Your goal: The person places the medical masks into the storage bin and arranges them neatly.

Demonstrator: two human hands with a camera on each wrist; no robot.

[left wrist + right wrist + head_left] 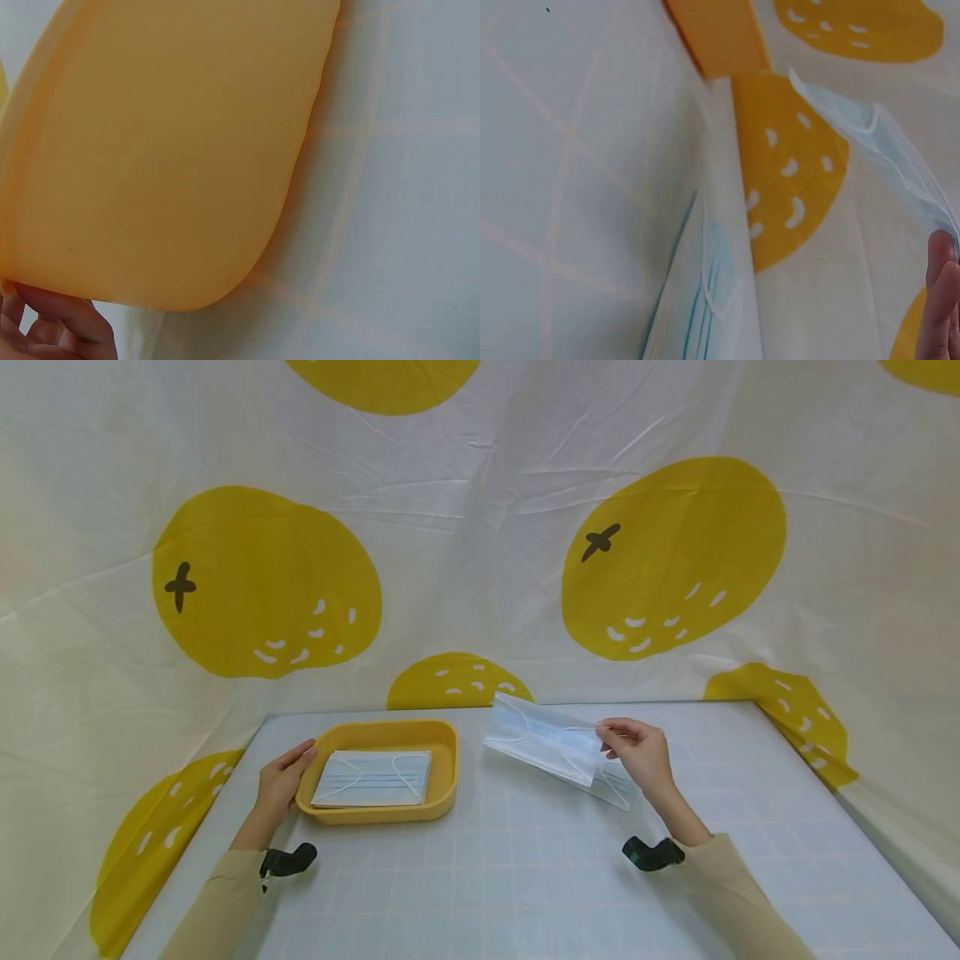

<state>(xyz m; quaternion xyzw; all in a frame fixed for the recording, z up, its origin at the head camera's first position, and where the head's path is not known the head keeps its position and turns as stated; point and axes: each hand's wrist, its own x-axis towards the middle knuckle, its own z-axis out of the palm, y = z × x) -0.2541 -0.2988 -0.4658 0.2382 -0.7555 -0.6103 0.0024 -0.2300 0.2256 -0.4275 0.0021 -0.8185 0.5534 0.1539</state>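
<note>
At the left, my left hand (276, 787) grips the left rim of a yellow plastic tray (450, 768); the tray's outer wall (165, 157) fills much of the left wrist view, with curled fingers (71, 319) at its edge. Inside the tray lies a stack of light blue face masks (371, 781) with white ear loops. To the right, my right hand (643, 756) pinches one face mask (543, 739) by its right end, raised and tilted. Partly hidden below it, other mask material (621, 783) lies on the table; the right wrist view shows this lower mask (705, 307) apart from the lifted one.
The table (487, 885) has a pale checked cloth. Behind it hangs a white curtain (472, 568) printed with yellow fruit shapes, and its folds reach both table sides. A black wrist camera (288, 860) sits on the left wrist, another black camera (652, 853) on the right.
</note>
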